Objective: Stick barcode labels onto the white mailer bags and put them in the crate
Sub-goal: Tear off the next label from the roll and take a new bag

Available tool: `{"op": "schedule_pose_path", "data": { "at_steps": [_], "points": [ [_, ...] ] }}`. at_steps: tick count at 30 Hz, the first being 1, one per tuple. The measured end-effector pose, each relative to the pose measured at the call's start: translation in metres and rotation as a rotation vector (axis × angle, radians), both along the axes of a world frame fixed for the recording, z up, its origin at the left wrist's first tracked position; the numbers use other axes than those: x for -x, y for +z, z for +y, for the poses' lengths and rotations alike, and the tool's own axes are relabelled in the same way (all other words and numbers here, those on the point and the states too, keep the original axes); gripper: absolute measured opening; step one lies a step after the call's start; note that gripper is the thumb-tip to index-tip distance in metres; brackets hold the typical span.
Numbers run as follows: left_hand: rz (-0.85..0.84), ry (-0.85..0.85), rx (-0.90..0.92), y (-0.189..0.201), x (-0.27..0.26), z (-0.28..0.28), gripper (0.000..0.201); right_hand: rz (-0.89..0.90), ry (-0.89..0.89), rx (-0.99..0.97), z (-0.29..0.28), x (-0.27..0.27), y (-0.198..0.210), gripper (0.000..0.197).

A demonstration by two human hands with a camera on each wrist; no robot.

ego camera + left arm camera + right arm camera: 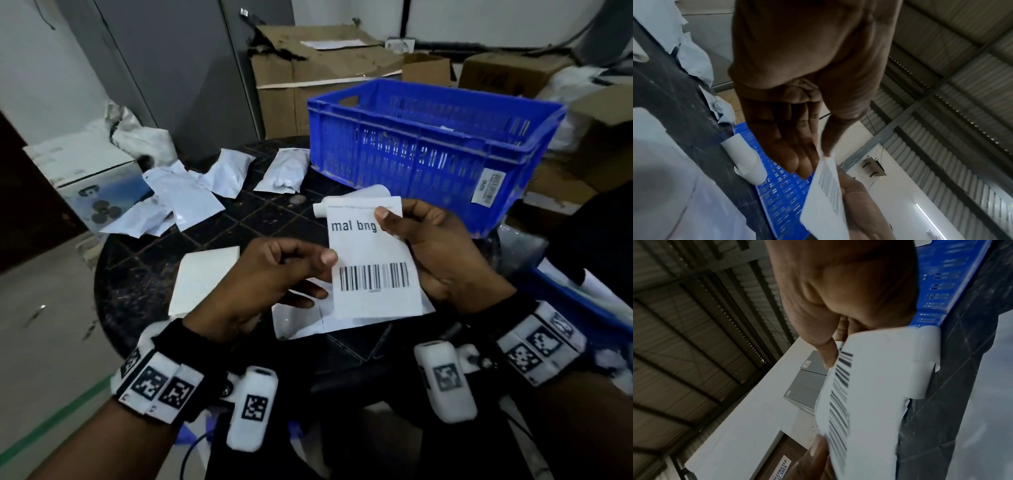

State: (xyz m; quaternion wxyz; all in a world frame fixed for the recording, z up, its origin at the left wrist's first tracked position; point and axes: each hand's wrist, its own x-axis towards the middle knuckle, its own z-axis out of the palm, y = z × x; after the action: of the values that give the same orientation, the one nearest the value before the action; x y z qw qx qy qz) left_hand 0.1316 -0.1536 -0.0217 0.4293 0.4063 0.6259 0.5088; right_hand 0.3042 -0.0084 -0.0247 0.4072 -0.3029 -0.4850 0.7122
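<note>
A white barcode label point(373, 260) printed "mal bng" is held upright over the black table between both hands. My left hand point(322, 270) pinches its left edge with thumb and fingers. My right hand point(421, 246) grips its right side, thumb on the top corner. A curled white strip point(363, 195) sticks out behind the label's top. In the left wrist view the label point(826, 194) stands edge-on past the fingers point(797, 155). The right wrist view shows the label point(879, 386) bowed. A white mailer bag point(308, 322) lies flat under the hands. The blue crate point(428, 150) stands at the back right.
Several white mailer bags point(191, 192) lie scattered at the back left of the round black table point(144, 274). A flat white sheet point(202, 281) lies left of my hands. Cardboard boxes point(308, 68) stand behind the crate. A white box point(85, 178) sits at the far left.
</note>
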Motion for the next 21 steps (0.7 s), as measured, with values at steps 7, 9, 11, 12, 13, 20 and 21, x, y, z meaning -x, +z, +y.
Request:
{"op": "schedule_pose_path", "data": {
  "at_steps": [7, 9, 11, 12, 13, 20, 21],
  "points": [
    [-0.07, 0.197, 0.011, -0.024, -0.004, 0.008, 0.009, -0.133, -0.026, -0.035, 0.01, 0.015, -0.018, 0.022],
    [-0.087, 0.23, 0.033, -0.031, -0.005, 0.009, 0.009, -0.229, -0.028, -0.042, 0.011, 0.014, -0.024, 0.036],
    [-0.098, 0.245, 0.053, -0.038, -0.005, 0.012, 0.006, -0.308, -0.001, -0.036, 0.009, 0.011, -0.03, 0.04],
    [-0.101, 0.249, 0.061, -0.04, -0.005, 0.013, 0.006, -0.326, 0.01, -0.03, 0.008, 0.01, -0.032, 0.041],
    [-0.104, 0.253, 0.065, -0.042, -0.005, 0.014, 0.007, -0.333, 0.013, -0.032, 0.007, 0.01, -0.033, 0.042],
    [-0.143, 0.326, -0.005, -0.05, -0.006, 0.013, 0.013, -0.334, 0.064, -0.084, 0.018, -0.003, -0.019, 0.059],
    [-0.141, 0.338, -0.005, -0.051, -0.005, 0.013, 0.013, -0.379, 0.081, -0.086, 0.018, -0.005, -0.021, 0.062]
  ]
}}
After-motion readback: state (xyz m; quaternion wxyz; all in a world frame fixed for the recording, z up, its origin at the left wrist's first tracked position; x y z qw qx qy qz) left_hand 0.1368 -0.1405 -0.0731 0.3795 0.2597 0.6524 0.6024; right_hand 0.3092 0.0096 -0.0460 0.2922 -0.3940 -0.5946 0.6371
